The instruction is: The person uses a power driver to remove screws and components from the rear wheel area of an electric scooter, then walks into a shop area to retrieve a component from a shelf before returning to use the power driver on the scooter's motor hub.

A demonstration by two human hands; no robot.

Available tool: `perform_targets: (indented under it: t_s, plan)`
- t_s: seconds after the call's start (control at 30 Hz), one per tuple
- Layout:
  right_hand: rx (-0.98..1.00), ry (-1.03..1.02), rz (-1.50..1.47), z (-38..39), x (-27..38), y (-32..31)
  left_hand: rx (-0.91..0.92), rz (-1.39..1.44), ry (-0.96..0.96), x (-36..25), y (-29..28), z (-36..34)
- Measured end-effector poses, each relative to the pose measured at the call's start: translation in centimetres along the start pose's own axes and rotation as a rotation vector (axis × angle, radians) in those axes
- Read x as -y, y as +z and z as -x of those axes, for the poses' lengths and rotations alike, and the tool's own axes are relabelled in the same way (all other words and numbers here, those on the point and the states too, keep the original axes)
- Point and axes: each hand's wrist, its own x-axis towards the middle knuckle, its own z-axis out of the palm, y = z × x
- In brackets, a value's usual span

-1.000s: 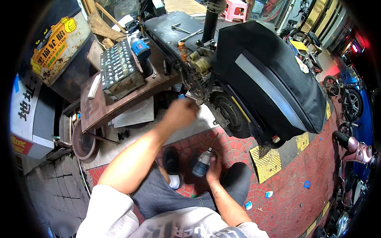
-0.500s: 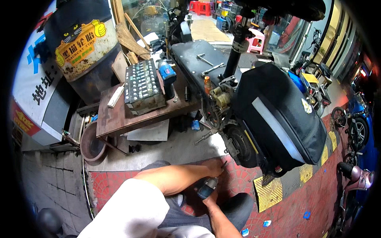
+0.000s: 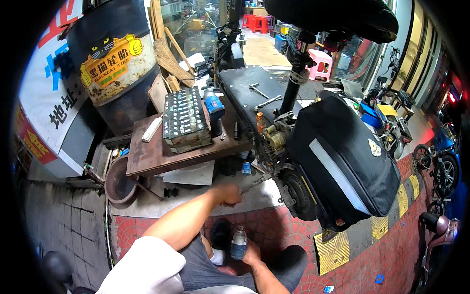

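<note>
My left hand is closed at the near end of a thin metal rod that sticks out from the scooter's rear wheel area. What lies inside its fingers is hidden. Low between my knees, my right hand grips a cordless impact driver with a silver-grey nose and dark blue body. The scooter's rear wheel stands right of my left hand, below a large black bag with a grey reflective stripe. A brassy mechanical part shows ahead of the wheel.
A low wooden table carries a battery pack and a blue power tool. Two wrenches lie on the scooter's deck. A brown basin stands left, a yellow-black ramp right.
My left hand has moved left and forward to the rod's end, from over the red paving. The impact driver in my right hand has shifted slightly left and now points upright. The view has shifted.
</note>
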Motion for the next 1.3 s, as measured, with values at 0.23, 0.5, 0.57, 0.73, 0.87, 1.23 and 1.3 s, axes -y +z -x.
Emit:
perform_targets:
  t_s: [0.23,0.5,0.57,0.73,0.87,1.23,1.3]
  plan:
    - [0.074,0.042,0.059,-0.1,1.9,-0.7,-0.245,0.155,0.146,0.7,-6.4,5.8]
    - [0.068,0.062,0.030,-0.3,-1.2,0.3,-0.527,0.598,0.369,-2.4,-10.8,8.6]
    - [0.017,0.021,-0.021,0.2,-2.1,0.0,-0.737,0.378,0.431,-5.0,-14.6,7.5]
    - [0.002,-0.043,-0.165,0.5,-2.1,0.4,-0.747,0.525,0.286,-10.7,-25.1,1.0]
    - [0.131,0.090,-0.031,0.7,-2.5,-0.7,-0.838,0.385,0.206,-12.8,-27.1,-3.4]
    - [-0.043,0.122,-0.275,0.6,-3.7,0.1,-1.130,0.337,0.477,-5.6,-12.5,-3.0]
    - [-0.002,0.135,-0.233,0.8,-2.5,0.3,-1.104,0.064,0.270,-2.4,-11.6,-4.6]
